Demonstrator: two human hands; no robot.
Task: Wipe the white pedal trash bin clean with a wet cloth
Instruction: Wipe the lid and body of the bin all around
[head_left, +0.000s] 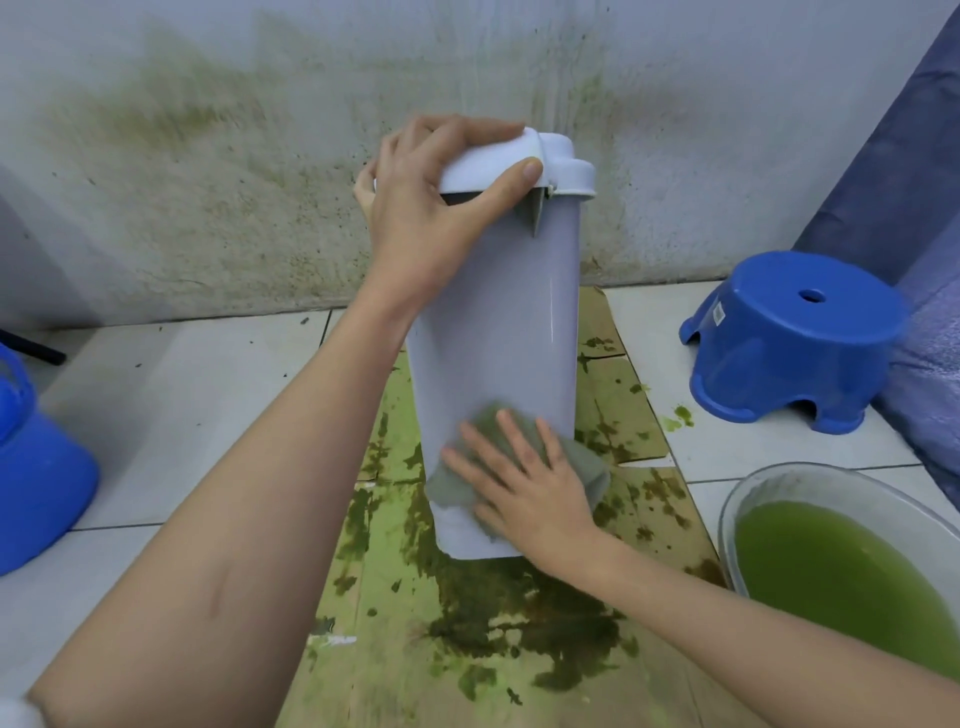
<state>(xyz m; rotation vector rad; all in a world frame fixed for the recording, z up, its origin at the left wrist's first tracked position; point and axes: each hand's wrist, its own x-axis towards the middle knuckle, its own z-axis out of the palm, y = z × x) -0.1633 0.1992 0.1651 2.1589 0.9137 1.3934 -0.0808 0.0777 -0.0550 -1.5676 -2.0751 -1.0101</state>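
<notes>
A: Here's the white pedal bin (498, 332), standing upright on a sheet of cardboard (395, 654) on the tiled floor, near the cardboard's far edge and close to the wall (208, 171). The left hand (441, 192) is clamped over the lid, fingers curled across the top and thumb along the front rim.

B: And the right hand (530, 483)?

A: Flat, fingers straight and spread, pressing the grey-green cloth (519, 462) against the bin's lower front.

B: How would you say it handles?

A: It looks like thin, hollow plastic, so probably light and apt to slide or tip under a push. That top grip seems the sensible hold. The smooth, glossy wall is likely slick when wet, and the cloth is soft and limp, moulding to it.

B: And its looks?

A: Tall, tapering, pale grey-white body, whiter lid, a hinge piece at the right. The visible face seems largely clean, while the cardboard is splashed with green. I can't see the pedal.
</notes>
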